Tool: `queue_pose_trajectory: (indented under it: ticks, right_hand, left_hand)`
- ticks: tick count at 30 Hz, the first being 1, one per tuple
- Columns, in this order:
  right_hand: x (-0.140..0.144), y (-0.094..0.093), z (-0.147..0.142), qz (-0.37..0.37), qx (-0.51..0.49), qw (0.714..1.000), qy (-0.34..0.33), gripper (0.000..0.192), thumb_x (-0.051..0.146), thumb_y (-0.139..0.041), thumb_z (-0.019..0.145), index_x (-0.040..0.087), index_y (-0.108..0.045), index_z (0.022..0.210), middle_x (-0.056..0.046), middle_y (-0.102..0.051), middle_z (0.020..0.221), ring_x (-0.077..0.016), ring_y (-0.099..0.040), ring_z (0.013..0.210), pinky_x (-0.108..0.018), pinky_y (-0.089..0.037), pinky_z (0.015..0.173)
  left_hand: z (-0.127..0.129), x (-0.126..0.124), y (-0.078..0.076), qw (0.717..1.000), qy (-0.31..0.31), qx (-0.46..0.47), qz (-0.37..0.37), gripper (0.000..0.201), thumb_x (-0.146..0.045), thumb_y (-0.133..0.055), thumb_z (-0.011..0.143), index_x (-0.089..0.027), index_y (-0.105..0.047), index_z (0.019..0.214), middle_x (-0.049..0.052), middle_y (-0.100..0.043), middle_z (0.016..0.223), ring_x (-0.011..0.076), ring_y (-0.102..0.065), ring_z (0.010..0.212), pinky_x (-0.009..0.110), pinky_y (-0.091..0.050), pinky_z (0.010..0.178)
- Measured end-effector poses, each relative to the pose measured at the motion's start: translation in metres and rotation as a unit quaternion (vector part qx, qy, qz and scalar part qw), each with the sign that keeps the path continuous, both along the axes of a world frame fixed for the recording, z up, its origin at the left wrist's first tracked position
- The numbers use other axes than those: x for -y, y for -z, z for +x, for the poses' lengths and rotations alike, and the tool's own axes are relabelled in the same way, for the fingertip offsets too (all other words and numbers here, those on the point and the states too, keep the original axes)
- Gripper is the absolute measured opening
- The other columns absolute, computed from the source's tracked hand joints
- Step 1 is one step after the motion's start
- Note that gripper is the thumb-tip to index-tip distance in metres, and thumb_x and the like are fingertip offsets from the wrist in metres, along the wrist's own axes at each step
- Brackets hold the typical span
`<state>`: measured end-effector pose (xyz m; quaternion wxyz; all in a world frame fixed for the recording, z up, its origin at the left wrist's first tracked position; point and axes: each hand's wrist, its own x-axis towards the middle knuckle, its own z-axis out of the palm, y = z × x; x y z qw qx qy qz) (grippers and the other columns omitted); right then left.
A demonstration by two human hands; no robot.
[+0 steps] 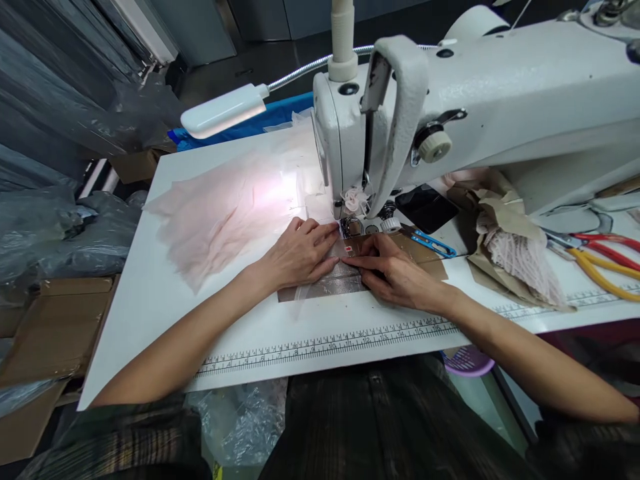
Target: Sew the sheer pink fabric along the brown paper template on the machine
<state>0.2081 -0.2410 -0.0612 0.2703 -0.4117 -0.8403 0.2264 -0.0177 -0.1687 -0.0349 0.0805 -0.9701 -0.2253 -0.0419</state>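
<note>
My left hand (pixel 300 255) lies flat, fingers together, pressing sheer fabric (pixel 320 285) onto the white table (pixel 150 300) just left of the presser foot (pixel 354 225). My right hand (pixel 395 272) presses the same piece from the right, fingertips pointing at the left hand's. A white sewing machine (pixel 475 100) stands over both hands. Pale pink sheer fabric (pixel 215 213) spreads out to the left under the lamp's light.
A gooseneck lamp (pixel 225 110) hangs over the table's back left. Blue thread snips (pixel 433 243), brown paper with pink fabric (pixel 515 257), and red and yellow scissors (pixel 600 263) lie to the right. A printed ruler (pixel 325 343) runs along the front edge. Cardboard boxes (pixel 55 327) sit left.
</note>
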Motion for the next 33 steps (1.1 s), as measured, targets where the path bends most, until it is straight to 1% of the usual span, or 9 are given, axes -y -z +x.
queue_pose_trajectory:
  ticks: [3, 7, 12, 20, 25, 29, 33]
  right_hand:
    - [-0.002, 0.001, 0.001, -0.022, -0.005, 1.000, 0.016, 0.045, 0.011, -0.049, 0.088, 0.022, -0.062, 0.129, -0.011, -0.049, 0.104, -0.0241, -0.053, 0.100, -0.044, -0.049, 0.093]
    - [-0.001, 0.004, 0.000, -0.029, 0.001, 0.999, 0.034, 0.045, 0.012, -0.049, 0.089, 0.022, -0.059, 0.132, -0.011, -0.049, 0.106, -0.0247, -0.054, 0.102, -0.045, -0.049, 0.095]
    - [-0.001, 0.005, -0.001, -0.011, 0.017, 0.999, 0.042, 0.042, 0.012, -0.047, 0.090, 0.020, -0.061, 0.129, -0.012, -0.050, 0.104, -0.0249, -0.055, 0.099, -0.045, -0.050, 0.093]
    - [-0.001, 0.008, -0.001, 0.016, 0.020, 0.999, 0.041, 0.042, 0.014, -0.047, 0.092, 0.022, -0.059, 0.131, -0.011, -0.051, 0.103, -0.0253, -0.055, 0.098, -0.044, -0.053, 0.088]
    - [-0.002, 0.007, -0.001, 0.022, 0.022, 0.999, 0.040, 0.040, 0.014, -0.047, 0.092, 0.018, -0.060, 0.130, -0.012, -0.051, 0.102, -0.0253, -0.056, 0.095, -0.044, -0.053, 0.087]
    - [-0.002, 0.006, -0.002, 0.028, 0.022, 0.999, 0.037, 0.042, 0.013, -0.046, 0.092, 0.020, -0.059, 0.132, -0.012, -0.052, 0.102, -0.0255, -0.055, 0.096, -0.045, -0.053, 0.087]
    - [-0.001, 0.006, -0.003, 0.033, 0.019, 0.998, 0.041, 0.041, 0.013, -0.046, 0.092, 0.020, -0.060, 0.130, -0.011, -0.053, 0.100, -0.0252, -0.055, 0.092, -0.043, -0.054, 0.082]
  left_hand:
    - [0.002, -0.012, 0.002, 1.000, 0.005, 0.018, -0.014, 0.042, -0.041, -0.045, 0.096, -0.012, -0.059, 0.123, 0.014, -0.059, 0.127, 0.0285, -0.053, 0.097, 0.042, -0.040, 0.077]
    - [-0.001, -0.016, 0.005, 0.998, 0.007, 0.052, -0.040, 0.045, -0.045, -0.047, 0.094, -0.011, -0.058, 0.123, 0.014, -0.059, 0.129, 0.0276, -0.052, 0.098, 0.041, -0.040, 0.079]
    - [-0.002, -0.016, 0.009, 0.999, 0.010, 0.039, -0.025, 0.050, -0.046, -0.047, 0.094, -0.009, -0.056, 0.126, 0.016, -0.055, 0.132, 0.0302, -0.050, 0.101, 0.043, -0.039, 0.080]
    - [-0.003, -0.020, 0.009, 0.999, 0.014, 0.025, -0.020, 0.052, -0.047, -0.045, 0.095, -0.008, -0.055, 0.127, 0.017, -0.055, 0.131, 0.0303, -0.050, 0.101, 0.042, -0.038, 0.080]
    - [-0.004, -0.021, 0.012, 0.999, 0.015, 0.043, -0.029, 0.052, -0.046, -0.045, 0.094, -0.008, -0.054, 0.128, 0.017, -0.056, 0.131, 0.0298, -0.050, 0.102, 0.043, -0.038, 0.083]
    - [-0.004, -0.021, 0.013, 0.998, 0.016, 0.055, -0.034, 0.051, -0.045, -0.046, 0.093, -0.008, -0.055, 0.127, 0.017, -0.057, 0.130, 0.0293, -0.050, 0.101, 0.043, -0.038, 0.083]
    - [-0.003, -0.020, 0.013, 0.998, 0.015, 0.058, -0.034, 0.051, -0.045, -0.045, 0.094, -0.009, -0.055, 0.127, 0.016, -0.057, 0.131, 0.0291, -0.049, 0.100, 0.043, -0.038, 0.083]
